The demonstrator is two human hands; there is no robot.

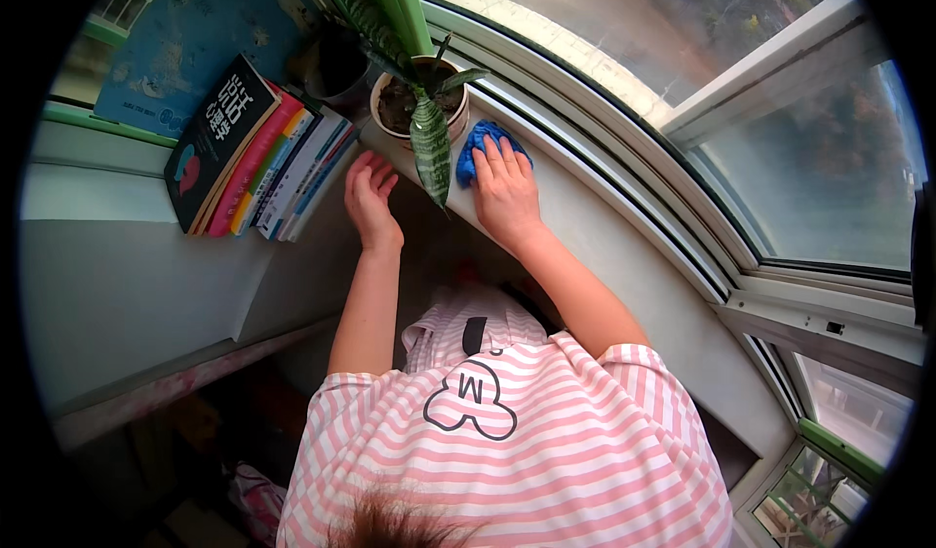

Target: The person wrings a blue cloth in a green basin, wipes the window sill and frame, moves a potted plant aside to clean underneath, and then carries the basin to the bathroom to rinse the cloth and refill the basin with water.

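Under the spread fingers of my right hand (510, 190) lies a crumpled blue cloth (468, 159), pressed flat on the pale window sill (596, 208). Just left of the cloth stands a potted snake plant (430, 138); one striped leaf hangs over the sill's inner edge. Its light-coloured pot (459, 113) holds dark soil. My left hand (371, 200) is raised between the plant and the row of books, fingers apart and slightly curled, with nothing in it.
Several books (241, 160) lean in a row on a white surface (95, 270) at left. Behind them are a worn blue board (208, 36) and a dark pot (340, 65). The window track (585, 135) borders the sill; a white-framed sash (804, 160) stands at right.
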